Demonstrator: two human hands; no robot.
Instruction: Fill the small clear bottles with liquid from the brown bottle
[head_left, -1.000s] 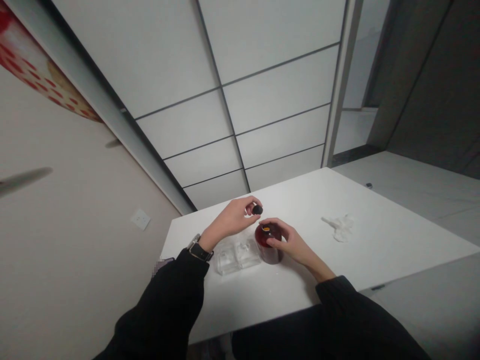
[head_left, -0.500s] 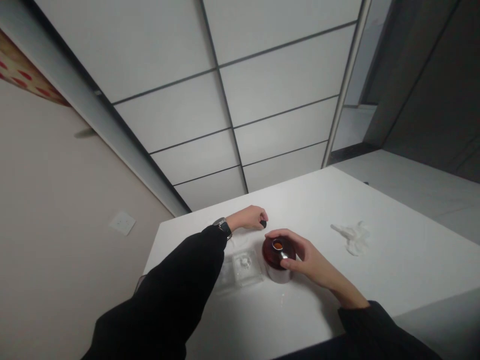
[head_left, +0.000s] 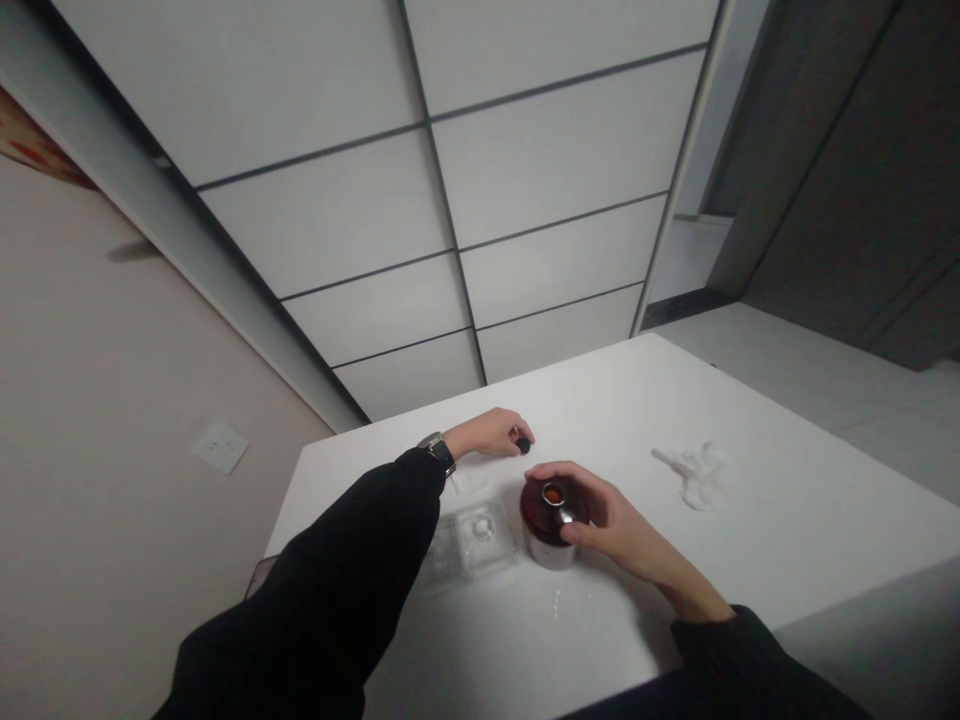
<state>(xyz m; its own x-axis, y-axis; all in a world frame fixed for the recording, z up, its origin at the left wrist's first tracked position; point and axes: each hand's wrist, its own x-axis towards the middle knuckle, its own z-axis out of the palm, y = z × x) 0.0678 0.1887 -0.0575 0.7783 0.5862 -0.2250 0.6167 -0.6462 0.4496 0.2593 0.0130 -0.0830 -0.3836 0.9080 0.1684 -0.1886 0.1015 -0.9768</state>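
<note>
A brown glass bottle (head_left: 534, 512) with a pale label and an uncapped round mouth stands upright on the white table (head_left: 600, 400). My right hand (head_left: 592, 510) is wrapped round its shoulder from the right, thumb in front. Beyond the bottle, my left hand (head_left: 496, 432) pinches a small black cap (head_left: 523, 445) close to the tabletop; whether the cap touches the table I cannot tell. Left of the bottle sits a clear divided tray (head_left: 486, 548) with a small clear or whitish piece in it, partly hidden by my left sleeve.
A crumpled white tissue (head_left: 694, 472) lies on the right part of the table. Small wet spots (head_left: 556, 603) show in front of the bottle. Behind the table rise white panelled doors (head_left: 405, 300); a wall socket (head_left: 221, 447) is at left.
The view has shifted slightly. My left hand stays low with the black cap, its fingers turned a little. My right hand keeps its hold on the bottle.
</note>
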